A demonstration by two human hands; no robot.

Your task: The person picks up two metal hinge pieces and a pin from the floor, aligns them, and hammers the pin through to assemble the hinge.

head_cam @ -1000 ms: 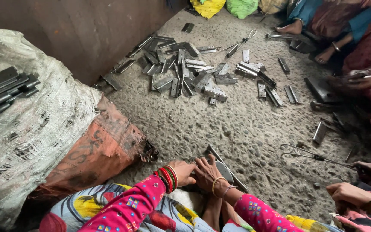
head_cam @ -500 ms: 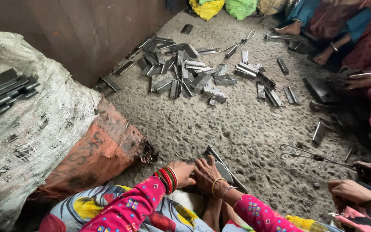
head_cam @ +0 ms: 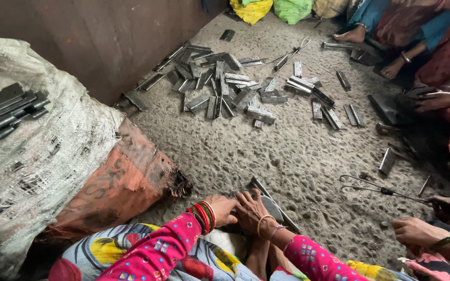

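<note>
Both hands work at the frame's bottom centre on the rough concrete floor (head_cam: 298, 151). A flat grey metal hinge plate (head_cam: 269, 200) lies just ahead of the fingers, long axis running diagonally from near-right to far-left. The right hand (head_cam: 250, 211) rests on it, fingers spread flat, palm down. The left hand (head_cam: 222, 208), wrist in red bangles, sits beside it, touching; fingers curled, grip cannot be told. Right hand nearer.
</note>
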